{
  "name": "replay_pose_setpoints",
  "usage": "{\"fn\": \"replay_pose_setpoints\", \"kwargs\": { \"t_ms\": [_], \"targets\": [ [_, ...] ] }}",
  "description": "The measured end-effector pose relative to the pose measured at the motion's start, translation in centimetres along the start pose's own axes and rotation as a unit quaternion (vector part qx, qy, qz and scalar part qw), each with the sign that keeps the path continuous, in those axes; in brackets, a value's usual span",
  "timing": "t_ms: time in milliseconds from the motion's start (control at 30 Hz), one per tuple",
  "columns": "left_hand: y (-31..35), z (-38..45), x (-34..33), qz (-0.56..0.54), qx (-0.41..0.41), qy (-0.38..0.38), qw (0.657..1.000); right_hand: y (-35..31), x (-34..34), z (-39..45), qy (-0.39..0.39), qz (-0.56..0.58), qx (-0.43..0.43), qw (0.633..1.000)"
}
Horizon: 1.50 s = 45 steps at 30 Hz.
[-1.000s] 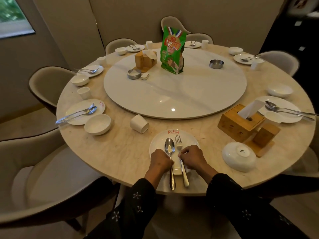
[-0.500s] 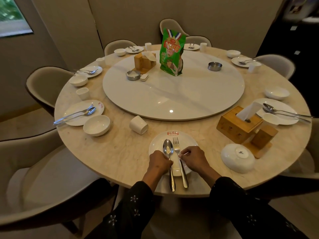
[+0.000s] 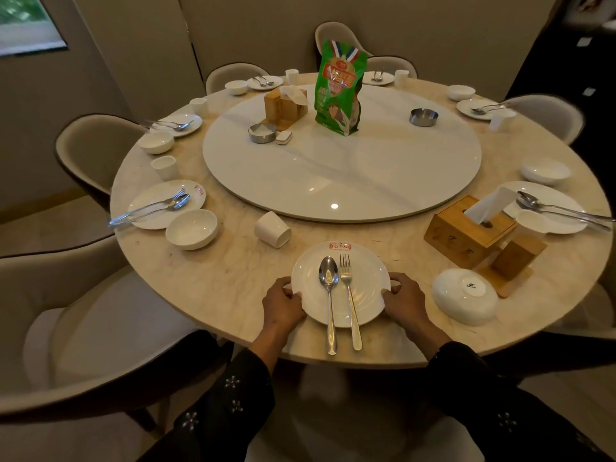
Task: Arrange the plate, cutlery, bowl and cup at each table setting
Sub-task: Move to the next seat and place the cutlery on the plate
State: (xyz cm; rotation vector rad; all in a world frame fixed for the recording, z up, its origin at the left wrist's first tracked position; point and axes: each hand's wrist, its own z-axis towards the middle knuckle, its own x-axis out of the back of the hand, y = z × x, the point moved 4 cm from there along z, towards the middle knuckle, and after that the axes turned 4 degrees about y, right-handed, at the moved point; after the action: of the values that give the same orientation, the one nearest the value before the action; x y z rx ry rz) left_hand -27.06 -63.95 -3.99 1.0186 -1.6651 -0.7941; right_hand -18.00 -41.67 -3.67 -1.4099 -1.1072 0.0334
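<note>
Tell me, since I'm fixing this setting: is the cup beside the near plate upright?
Tipped: the cup lies on its side, mouth facing right.

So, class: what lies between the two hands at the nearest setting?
In the head view, the plate carrying a spoon and fork lies between left hand and right hand.

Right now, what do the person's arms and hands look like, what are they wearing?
Both arms are in long dark sleeves, black or near it, scattered with small pale flower-shaped motifs. The left sleeve and right sleeve end just above the wrists. The left hand and right hand are bare: no gloves, and no ring, watch or bracelet shows.
</note>
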Motion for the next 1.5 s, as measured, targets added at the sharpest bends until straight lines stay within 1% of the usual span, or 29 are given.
{"fn": "replay_pose_setpoints", "kwargs": {
  "t_ms": [167, 233, 267, 333, 367, 400, 433, 467, 500, 567, 700, 833, 933, 1000, 1067, 1133, 1167, 1233, 1300, 1433, 1500],
  "targets": [
    [0.3, 0.6, 0.0, -0.004, 0.003, -0.019, 1.0, 0.4, 0.0, 0.0, 0.012, 0.014, -0.016, 1.0],
    [0.4, 0.6, 0.1, 0.021, -0.008, -0.016, 1.0, 0.4, -0.2, 0.0, 0.016, 0.012, -0.031, 0.999],
    [0.6, 0.5, 0.3, 0.052, -0.031, 0.003, 0.998, 0.4, -0.3, -0.1, 0.026, -0.007, -0.022, 0.999],
    [1.4, 0.0, 0.6, 0.128, -0.124, 0.049, 0.983, -0.2, -0.2, -0.6, 0.056, -0.077, 0.05, 0.994],
    [1.8, -0.3, 0.3, 0.162, -0.176, 0.047, 0.97, -0.8, -0.3, -1.0, 0.062, -0.107, 0.104, 0.987],
    [2.2, -0.7, -0.2, 0.196, -0.215, 0.025, 0.957, -1.2, -0.7, -1.4, 0.052, -0.128, 0.15, 0.979],
    [2.4, -1.0, -0.9, 0.23, -0.236, -0.007, 0.944, -1.6, -1.1, -1.8, 0.034, -0.145, 0.18, 0.972],
    [2.5, -1.2, -1.6, 0.259, -0.24, -0.038, 0.935, -1.8, -1.7, -2.1, 0.012, -0.158, 0.191, 0.969],
    [2.6, -1.6, -2.2, 0.276, -0.234, -0.058, 0.93, -2.0, -2.2, -2.4, -0.008, -0.167, 0.188, 0.968],
    [2.7, -2.0, -3.0, 0.271, -0.214, -0.068, 0.936, -2.2, -2.9, -3.0, -0.036, -0.168, 0.17, 0.97],
    [2.9, -2.2, -3.5, 0.24, -0.19, -0.056, 0.95, -2.1, -3.4, -3.3, -0.044, -0.156, 0.135, 0.977],
    [3.3, -2.2, -3.7, 0.232, -0.182, -0.045, 0.955, -1.9, -3.6, -3.3, -0.055, -0.151, 0.109, 0.981],
    [3.3, -2.2, -3.8, 0.233, -0.175, -0.056, 0.955, -1.6, -3.7, -3.0, -0.061, -0.14, 0.098, 0.983],
    [3.4, -2.0, -3.6, 0.245, -0.189, -0.051, 0.949, -1.7, -3.4, -3.0, -0.038, -0.122, 0.102, 0.987],
    [3.2, -1.2, -2.5, 0.247, -0.202, 0.008, 0.948, -1.6, -2.4, -2.7, 0.024, -0.123, 0.115, 0.985],
    [2.8, -0.2, -0.8, 0.211, -0.17, 0.062, 0.96, -1.2, -1.1, -2.1, 0.068, -0.123, 0.087, 0.986],
    [2.5, 0.3, -0.1, 0.178, -0.142, 0.065, 0.972, -0.9, -0.7, -1.7, 0.067, -0.105, 0.058, 0.99],
    [2.0, 1.0, 0.7, 0.109, -0.092, 0.034, 0.989, -0.3, -0.3, -1.0, 0.034, -0.048, 0.016, 0.998],
    [1.8, 1.0, 0.7, 0.104, -0.079, 0.008, 0.991, 0.0, -0.2, -0.5, 0.001, -0.002, 0.001, 1.0],
    [1.3, 0.8, 0.3, 0.06, -0.066, 0.008, 0.996, -0.3, 0.3, 0.4, -0.002, 0.018, -0.009, 1.0],
    [1.3, 0.9, 0.1, 0.056, -0.062, 0.008, 0.996, -0.4, 0.3, 0.6, 0.001, 0.019, -0.009, 1.0]
  ]
}}
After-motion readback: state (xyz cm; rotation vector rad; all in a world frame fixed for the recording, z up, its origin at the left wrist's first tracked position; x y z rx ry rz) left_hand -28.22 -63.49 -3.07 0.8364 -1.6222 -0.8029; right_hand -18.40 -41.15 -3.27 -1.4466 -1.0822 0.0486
